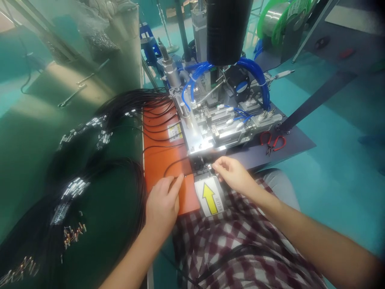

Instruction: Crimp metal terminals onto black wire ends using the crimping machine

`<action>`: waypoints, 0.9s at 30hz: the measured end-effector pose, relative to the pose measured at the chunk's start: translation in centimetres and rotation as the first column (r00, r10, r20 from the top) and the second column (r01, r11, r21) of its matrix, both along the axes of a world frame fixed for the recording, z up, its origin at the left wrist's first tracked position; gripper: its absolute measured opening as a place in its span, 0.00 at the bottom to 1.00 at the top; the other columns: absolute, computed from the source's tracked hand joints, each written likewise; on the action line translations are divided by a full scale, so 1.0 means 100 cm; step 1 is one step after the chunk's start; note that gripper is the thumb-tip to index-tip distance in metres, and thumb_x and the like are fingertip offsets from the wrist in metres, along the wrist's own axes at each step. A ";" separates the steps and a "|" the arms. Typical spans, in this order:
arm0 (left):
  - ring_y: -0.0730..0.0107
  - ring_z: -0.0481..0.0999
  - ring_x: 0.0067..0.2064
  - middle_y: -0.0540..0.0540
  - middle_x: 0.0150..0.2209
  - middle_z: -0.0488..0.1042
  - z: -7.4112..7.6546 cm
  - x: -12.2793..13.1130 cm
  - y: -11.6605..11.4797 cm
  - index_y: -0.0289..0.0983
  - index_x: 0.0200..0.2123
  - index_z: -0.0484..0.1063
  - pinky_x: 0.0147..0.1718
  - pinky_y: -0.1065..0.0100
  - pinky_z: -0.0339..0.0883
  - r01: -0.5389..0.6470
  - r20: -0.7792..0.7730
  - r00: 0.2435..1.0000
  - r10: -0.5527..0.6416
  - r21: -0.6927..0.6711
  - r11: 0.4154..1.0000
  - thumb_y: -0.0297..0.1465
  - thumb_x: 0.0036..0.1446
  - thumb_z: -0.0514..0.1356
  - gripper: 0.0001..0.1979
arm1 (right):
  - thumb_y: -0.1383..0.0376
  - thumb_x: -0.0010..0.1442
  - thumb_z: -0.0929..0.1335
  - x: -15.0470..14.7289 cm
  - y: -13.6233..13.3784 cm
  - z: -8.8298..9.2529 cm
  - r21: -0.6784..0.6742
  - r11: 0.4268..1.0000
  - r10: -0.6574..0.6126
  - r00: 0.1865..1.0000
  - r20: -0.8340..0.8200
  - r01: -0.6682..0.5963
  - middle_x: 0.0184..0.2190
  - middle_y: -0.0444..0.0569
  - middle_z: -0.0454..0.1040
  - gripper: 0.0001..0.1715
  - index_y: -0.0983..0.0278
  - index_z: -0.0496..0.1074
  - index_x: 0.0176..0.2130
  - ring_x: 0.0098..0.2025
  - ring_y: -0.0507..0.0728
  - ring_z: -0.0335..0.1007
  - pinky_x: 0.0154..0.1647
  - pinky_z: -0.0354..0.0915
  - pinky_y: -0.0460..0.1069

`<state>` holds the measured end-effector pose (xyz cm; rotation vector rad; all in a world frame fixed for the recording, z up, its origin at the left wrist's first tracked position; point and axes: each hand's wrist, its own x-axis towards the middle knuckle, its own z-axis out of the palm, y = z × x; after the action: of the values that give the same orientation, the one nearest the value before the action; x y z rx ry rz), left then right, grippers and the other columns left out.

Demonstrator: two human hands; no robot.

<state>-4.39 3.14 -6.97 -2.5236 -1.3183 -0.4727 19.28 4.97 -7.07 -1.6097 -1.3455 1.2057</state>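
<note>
My left hand [164, 198] rests over the orange plate [188, 196], its thumb and forefinger pressed together. A black cable [173, 163] curves behind its fingers, and a small dark tip shows at the fingertips; the grip itself is partly hidden. My right hand [230, 172] pinches a small shiny metal piece [209, 166] at the front of the machine [216, 128]; the piece is too small to make out fully. Just below lies a white label [222, 196] with a yellow arrow pointing toward the machine.
Bundles of black cables [120, 108] with metal ends spread over the green table [105, 241] at left. Red-handled pliers [270, 144] lie on the grey machine base [296, 140] at right. A green wire spool [276, 20] stands behind. A black cylinder [227, 32] hangs above the machine.
</note>
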 end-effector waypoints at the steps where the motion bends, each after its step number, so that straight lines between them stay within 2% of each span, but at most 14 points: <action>1: 0.61 0.72 0.40 0.40 0.39 0.73 0.000 0.000 0.000 0.34 0.51 0.70 0.37 0.64 0.68 0.000 -0.001 1.000 0.000 -0.003 1.000 0.19 0.59 0.50 0.19 | 0.62 0.60 0.64 0.001 -0.003 0.004 0.028 1.000 -0.015 0.999 0.044 0.013 0.23 0.44 0.71 0.10 0.63 0.68 0.28 0.24 0.54 0.67 0.29 0.61 0.49; 3: 0.61 0.72 0.39 0.40 0.39 0.73 0.001 0.000 0.000 0.34 0.50 0.70 0.36 0.64 0.68 0.001 -0.009 1.000 -0.002 -0.006 1.000 0.19 0.59 0.50 0.18 | 0.65 0.61 0.63 0.003 -0.009 0.010 0.143 0.990 -0.032 0.985 0.169 0.008 0.33 0.49 0.75 0.08 0.63 0.71 0.36 0.31 0.56 0.70 0.34 0.62 0.50; 5: 0.61 0.72 0.39 0.40 0.39 0.74 0.001 0.001 0.000 0.33 0.50 0.71 0.35 0.64 0.68 0.003 -0.013 1.000 -0.003 -0.005 1.000 0.19 0.59 0.50 0.18 | 0.67 0.63 0.62 0.003 -0.015 0.013 0.277 0.954 0.008 0.939 0.344 -0.110 0.39 0.50 0.75 0.12 0.61 0.73 0.43 0.36 0.57 0.71 0.37 0.62 0.50; 7: 0.60 0.72 0.39 0.40 0.38 0.74 0.001 0.001 0.000 0.33 0.50 0.71 0.35 0.63 0.68 0.001 -0.009 1.000 -0.001 -0.002 1.000 0.19 0.59 0.50 0.18 | 0.67 0.65 0.61 0.003 -0.018 0.014 0.332 0.911 0.053 0.868 0.494 -0.244 0.38 0.49 0.75 0.15 0.61 0.73 0.46 0.36 0.56 0.72 0.36 0.62 0.49; 10: 0.59 0.72 0.39 0.39 0.38 0.74 0.002 0.002 0.000 0.31 0.49 0.72 0.34 0.63 0.68 0.000 -0.001 1.000 0.000 -0.002 1.000 0.19 0.59 0.51 0.18 | 0.68 0.66 0.61 0.003 -0.015 0.011 0.345 0.876 0.057 0.783 0.620 -0.337 0.36 0.49 0.75 0.16 0.62 0.75 0.46 0.33 0.55 0.72 0.33 0.61 0.48; 19: 0.60 0.72 0.39 0.39 0.39 0.74 0.000 0.001 0.000 0.33 0.50 0.70 0.34 0.63 0.68 0.006 0.001 1.000 -0.006 -0.014 1.000 0.20 0.60 0.50 0.17 | 0.67 0.66 0.62 0.008 -0.009 0.007 0.435 0.784 -0.032 0.671 0.741 -0.444 0.35 0.46 0.78 0.16 0.60 0.79 0.42 0.27 0.52 0.67 0.29 0.55 0.48; 24: 0.60 0.72 0.39 0.40 0.39 0.73 0.001 0.001 -0.001 0.36 0.52 0.69 0.35 0.62 0.68 -0.007 0.011 1.000 0.008 -0.040 0.999 0.20 0.60 0.49 0.19 | 0.68 0.66 0.62 0.009 -0.009 0.005 0.439 0.763 -0.049 0.634 0.772 -0.475 0.35 0.46 0.79 0.15 0.60 0.78 0.42 0.27 0.52 0.65 0.29 0.53 0.49; 27: 0.60 0.72 0.40 0.40 0.39 0.73 0.002 0.001 -0.001 0.35 0.51 0.70 0.35 0.63 0.68 -0.006 0.011 1.000 0.006 -0.040 0.999 0.20 0.60 0.50 0.19 | 0.71 0.63 0.63 0.006 -0.009 0.010 0.421 0.751 -0.071 0.572 0.817 -0.509 0.32 0.46 0.78 0.15 0.61 0.78 0.39 0.25 0.52 0.63 0.27 0.50 0.50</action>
<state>-4.28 3.04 -6.82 -2.5522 -1.3524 -0.4643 19.88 4.06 -6.07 -1.4939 -2.2907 -0.0419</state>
